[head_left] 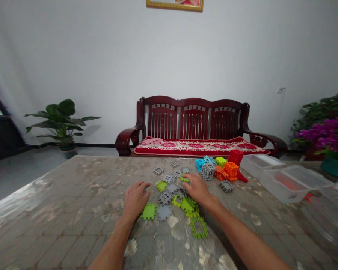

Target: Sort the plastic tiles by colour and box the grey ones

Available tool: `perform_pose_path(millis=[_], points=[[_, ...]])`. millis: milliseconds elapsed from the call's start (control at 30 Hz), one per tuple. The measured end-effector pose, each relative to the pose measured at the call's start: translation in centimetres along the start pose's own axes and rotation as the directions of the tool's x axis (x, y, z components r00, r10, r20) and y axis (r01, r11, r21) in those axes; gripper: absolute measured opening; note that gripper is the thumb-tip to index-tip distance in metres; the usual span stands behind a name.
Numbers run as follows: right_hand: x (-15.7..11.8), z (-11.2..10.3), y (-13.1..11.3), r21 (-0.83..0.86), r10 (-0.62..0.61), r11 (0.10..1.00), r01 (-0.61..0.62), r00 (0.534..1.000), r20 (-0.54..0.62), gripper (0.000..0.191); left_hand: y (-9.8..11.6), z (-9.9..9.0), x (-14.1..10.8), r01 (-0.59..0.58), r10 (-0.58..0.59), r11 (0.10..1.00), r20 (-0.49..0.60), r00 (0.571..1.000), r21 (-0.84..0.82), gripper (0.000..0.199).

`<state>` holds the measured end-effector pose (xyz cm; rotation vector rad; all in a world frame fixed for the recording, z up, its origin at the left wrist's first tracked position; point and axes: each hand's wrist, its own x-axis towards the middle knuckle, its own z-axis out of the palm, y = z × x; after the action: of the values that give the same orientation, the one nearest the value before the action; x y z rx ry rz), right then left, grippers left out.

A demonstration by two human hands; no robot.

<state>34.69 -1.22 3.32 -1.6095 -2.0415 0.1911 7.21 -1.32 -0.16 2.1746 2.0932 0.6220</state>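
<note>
“Patterned tabletop [59, 225] spread beneath everything. What lay nearest?”

“Linked green pieces [188, 205], their long axis running toward the viewer and slightly rightward from the near side of the right hand [197, 188].”

“And the hands?”

“The left hand [136, 198] lay palm down, loosely open, a green square [149, 212] just beside it. The right curled its fingers, a small green tile [183, 179] at their tips; gripped or merely touched, I couldn't tell.”

“Beyond?”

“Gray tiles [171, 188] between both hands, block shapes [207, 171] past the right, then a wooden bench [194, 117].”
</note>
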Motion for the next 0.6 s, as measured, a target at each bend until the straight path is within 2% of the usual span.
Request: perform_pose_path(millis=[167,300,400,600], points=[[5.0,1.7,-3.8,-0.125,-0.033,0.991,0.052,0.988,0.151,0.046,0.0,-0.2,0.0,-0.004,0.004,1.000,0.013,1.000,-0.008,0.036],[6.5,3.0,-4.7,-0.206,-0.047,0.974,0.098,0.969,0.241,0.047,0.0,-0.2,0.0,-0.001,0.001,1.000,0.016,1.000,-0.010,0.037],[6.4,3.5,-4.7,-0.208,-0.048,0.973,0.096,0.973,0.226,0.045,0.1,-0.2,-0.1,-0.001,0.002,1.000,0.009,1.000,-0.011,0.036],[5.3,2.9,-4.6,-0.123,-0.097,0.987,0.107,0.992,0.079,0.039,0.1,-0.2,-0.1,0.009,-0.009,1.000,0.004,1.000,-0.015,0.036]])
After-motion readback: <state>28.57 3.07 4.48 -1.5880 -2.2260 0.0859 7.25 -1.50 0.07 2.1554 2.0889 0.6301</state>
